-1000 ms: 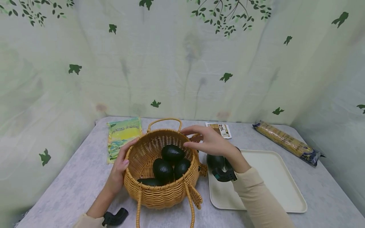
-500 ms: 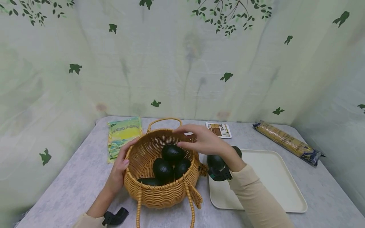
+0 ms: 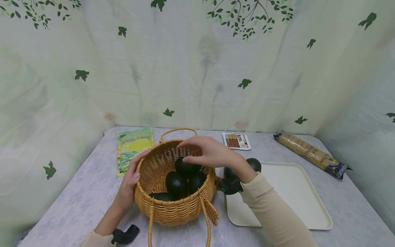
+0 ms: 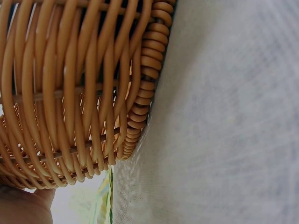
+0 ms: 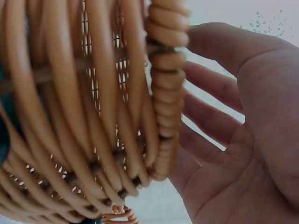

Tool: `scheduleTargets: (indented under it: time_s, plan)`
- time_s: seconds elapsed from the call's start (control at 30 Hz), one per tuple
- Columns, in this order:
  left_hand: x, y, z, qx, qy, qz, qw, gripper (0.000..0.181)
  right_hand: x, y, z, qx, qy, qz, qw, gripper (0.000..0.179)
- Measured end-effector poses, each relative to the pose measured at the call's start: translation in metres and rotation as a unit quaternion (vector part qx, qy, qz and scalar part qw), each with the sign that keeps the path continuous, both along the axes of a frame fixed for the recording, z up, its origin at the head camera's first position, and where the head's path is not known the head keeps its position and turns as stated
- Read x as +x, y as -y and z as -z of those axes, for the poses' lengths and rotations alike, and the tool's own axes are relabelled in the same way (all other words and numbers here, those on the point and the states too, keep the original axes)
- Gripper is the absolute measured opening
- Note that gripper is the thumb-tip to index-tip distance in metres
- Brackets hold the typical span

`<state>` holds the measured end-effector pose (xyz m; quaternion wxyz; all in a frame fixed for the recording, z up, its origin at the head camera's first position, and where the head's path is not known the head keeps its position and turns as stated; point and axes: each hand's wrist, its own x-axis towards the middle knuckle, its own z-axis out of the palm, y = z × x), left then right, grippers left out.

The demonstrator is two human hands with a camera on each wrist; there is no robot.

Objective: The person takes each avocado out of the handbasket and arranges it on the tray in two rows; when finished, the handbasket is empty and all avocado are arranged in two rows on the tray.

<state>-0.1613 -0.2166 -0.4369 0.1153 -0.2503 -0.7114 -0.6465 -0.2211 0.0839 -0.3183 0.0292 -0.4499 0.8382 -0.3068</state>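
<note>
A round wicker basket (image 3: 172,209) with looped handles holds several dark green avocados (image 3: 177,184). My left hand (image 3: 127,185) grips the basket's left side, its thumb at the rim; in the left wrist view only a bit of that hand (image 4: 28,205) shows under the weave. My right hand (image 3: 213,152) reaches over the right rim with loosely bent fingers, above the topmost avocado (image 3: 184,168). Nothing shows between fingers and thumb. In the right wrist view, the palm and spread fingers (image 5: 210,116) appear behind the basket's rim (image 5: 168,93).
Right of the basket lies a cream tray (image 3: 296,199) with two more avocados (image 3: 254,164) at its left corner, partly behind my right wrist. A yellow-green packet (image 3: 134,140) lies at back left. A small brown-white packet (image 3: 237,141) and a long pasta packet (image 3: 308,152) lie behind.
My right hand has moved left from the basket's right rim to over the avocados inside. My left hand and the basket have stayed in place.
</note>
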Motion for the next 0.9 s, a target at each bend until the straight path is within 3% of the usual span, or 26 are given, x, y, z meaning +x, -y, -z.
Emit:
scheduleTargets:
  time_s: [0.3, 0.9]
  plan:
    - [0.004, -0.001, -0.002, -0.004, -0.009, -0.001, 0.9999, 0.059, -0.003, 0.016, 0.003, 0.034, 0.000, -0.040, 0.9986, 0.042]
    - [0.003, -0.003, -0.004, 0.001, -0.013, 0.001, 0.9999, 0.059, -0.004, 0.028, 0.003, 0.084, 0.010, -0.047, 0.9953, 0.044]
